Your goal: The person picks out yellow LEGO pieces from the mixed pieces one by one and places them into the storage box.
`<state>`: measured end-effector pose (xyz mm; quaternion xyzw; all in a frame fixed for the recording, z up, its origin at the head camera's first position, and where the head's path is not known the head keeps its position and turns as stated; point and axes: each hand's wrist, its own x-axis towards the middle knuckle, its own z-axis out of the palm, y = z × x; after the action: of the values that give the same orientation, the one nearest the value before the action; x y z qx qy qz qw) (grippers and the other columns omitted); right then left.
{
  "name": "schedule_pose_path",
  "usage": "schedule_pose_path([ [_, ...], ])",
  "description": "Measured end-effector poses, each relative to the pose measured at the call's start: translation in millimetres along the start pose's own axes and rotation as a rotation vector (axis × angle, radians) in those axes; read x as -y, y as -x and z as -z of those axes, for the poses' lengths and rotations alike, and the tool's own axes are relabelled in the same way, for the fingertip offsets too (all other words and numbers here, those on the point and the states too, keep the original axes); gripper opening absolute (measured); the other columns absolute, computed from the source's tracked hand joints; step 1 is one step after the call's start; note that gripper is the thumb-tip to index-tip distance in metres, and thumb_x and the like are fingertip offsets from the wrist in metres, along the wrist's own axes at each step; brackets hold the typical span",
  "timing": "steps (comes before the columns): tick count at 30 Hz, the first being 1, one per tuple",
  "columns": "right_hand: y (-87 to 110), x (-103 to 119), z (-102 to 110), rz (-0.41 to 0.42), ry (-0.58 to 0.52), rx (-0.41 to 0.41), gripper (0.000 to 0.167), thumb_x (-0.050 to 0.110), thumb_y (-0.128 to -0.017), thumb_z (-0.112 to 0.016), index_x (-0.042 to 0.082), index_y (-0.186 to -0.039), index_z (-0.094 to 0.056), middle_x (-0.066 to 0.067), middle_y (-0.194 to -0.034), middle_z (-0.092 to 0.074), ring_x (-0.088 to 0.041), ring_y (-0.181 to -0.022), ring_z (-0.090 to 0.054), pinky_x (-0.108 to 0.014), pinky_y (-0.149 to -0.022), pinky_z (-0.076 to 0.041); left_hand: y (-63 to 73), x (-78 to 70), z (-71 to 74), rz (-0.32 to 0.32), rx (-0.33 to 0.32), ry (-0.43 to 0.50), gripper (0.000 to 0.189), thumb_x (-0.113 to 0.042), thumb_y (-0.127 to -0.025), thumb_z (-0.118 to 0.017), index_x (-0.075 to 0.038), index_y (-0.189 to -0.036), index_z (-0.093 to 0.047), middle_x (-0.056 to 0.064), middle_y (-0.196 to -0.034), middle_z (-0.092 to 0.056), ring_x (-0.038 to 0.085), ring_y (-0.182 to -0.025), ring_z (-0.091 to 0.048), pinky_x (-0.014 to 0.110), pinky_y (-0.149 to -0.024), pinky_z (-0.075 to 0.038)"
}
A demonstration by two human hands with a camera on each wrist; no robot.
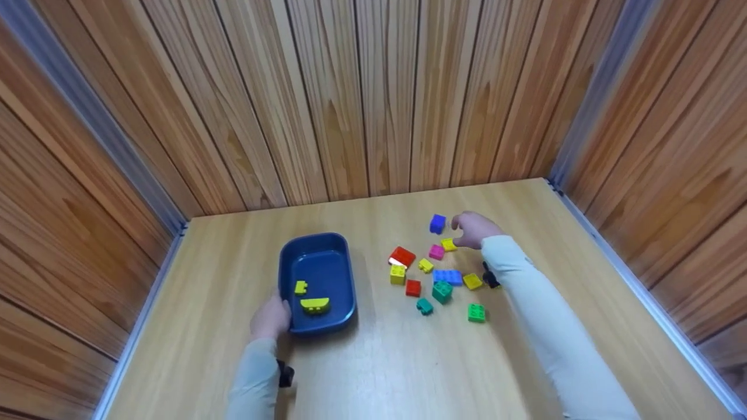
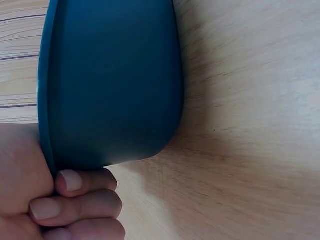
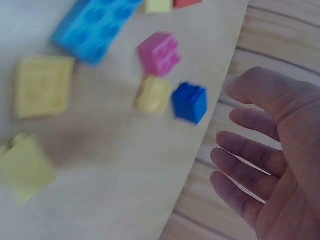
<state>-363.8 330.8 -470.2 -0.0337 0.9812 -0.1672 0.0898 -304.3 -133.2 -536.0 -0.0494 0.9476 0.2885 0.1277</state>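
Note:
My left hand (image 1: pixel 270 318) grips the left rim of a dark blue plastic tub (image 1: pixel 352 274); the left wrist view shows curled fingers (image 2: pixel 82 205) at the rim of its wall (image 2: pixel 115 80). Inside lie a yellow half-round block (image 1: pixel 315 305) and a small yellow piece (image 1: pixel 300 287). At the far right, my right hand (image 1: pixel 474 229) is held with fingers apart and nothing between them. Nearest to it are a yellow brick (image 1: pixel 448 245), partly overlapped by the hand in the head view, and a blue-violet brick (image 1: pixel 437 224). A pink brick (image 3: pixel 159 54) lies close by.
Between the tub and right arm, more toy bricks lie scattered: red bricks (image 1: pixel 413 287), a blue long brick (image 1: pixel 447 277), a dark green brick (image 1: pixel 442 292), a bright green brick (image 1: pixel 476 313) and several yellow ones. Wood-panelled walls (image 1: pixel 385 99) enclose the table (image 1: pixel 385 361) at back and sides.

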Motion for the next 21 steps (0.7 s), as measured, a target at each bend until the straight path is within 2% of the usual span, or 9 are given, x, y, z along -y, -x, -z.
schedule_pose_path([
  [6,13.5,-19,-3,-0.061,-0.019,0.031,0.039,0.019,-0.085,-0.072,0.004,-0.119,-0.061,-0.019,-0.119,-0.059,-0.033,-0.100,-0.056,-0.049,-0.088,-0.048,-1.4,4.3,9.7,0.016,0.014,-0.017,0.052,-0.019,-0.103,-0.034,0.005,-0.147,-0.022,0.030,-0.143,-0.037,0.044,-0.126,-0.042,0.056,-0.101,-0.036],
  [9,25.3,-29,-8,-0.096,-0.036,0.047,0.041,0.020,-0.085,-0.072,0.004,-0.122,-0.061,-0.018,-0.119,-0.059,-0.032,-0.099,-0.056,-0.049,-0.088,-0.048,-0.3,3.8,10.5,0.026,0.044,0.000,0.054,-0.020,-0.103,-0.032,0.006,-0.149,-0.016,0.029,-0.147,-0.030,0.044,-0.130,-0.036,0.056,-0.103,-0.032],
  [16,38.0,-50,-26,-0.123,-0.070,0.074,0.042,0.021,-0.086,-0.070,0.003,-0.123,-0.060,-0.018,-0.119,-0.059,-0.031,-0.095,-0.056,-0.048,-0.083,-0.049,1.4,5.3,12.5,0.012,0.043,-0.002,0.054,-0.019,-0.103,-0.032,0.008,-0.148,-0.016,0.031,-0.146,-0.030,0.046,-0.129,-0.037,0.057,-0.103,-0.033],
  [21,44.5,-60,-33,-0.124,-0.089,0.059,0.042,0.020,-0.085,-0.072,0.002,-0.121,-0.061,-0.018,-0.115,-0.060,-0.030,-0.092,-0.056,-0.048,-0.081,-0.050,-0.3,4.0,11.1,0.008,0.044,0.006,0.055,-0.019,-0.103,-0.032,0.007,-0.149,-0.015,0.030,-0.148,-0.028,0.046,-0.131,-0.034,0.057,-0.103,-0.031],
])
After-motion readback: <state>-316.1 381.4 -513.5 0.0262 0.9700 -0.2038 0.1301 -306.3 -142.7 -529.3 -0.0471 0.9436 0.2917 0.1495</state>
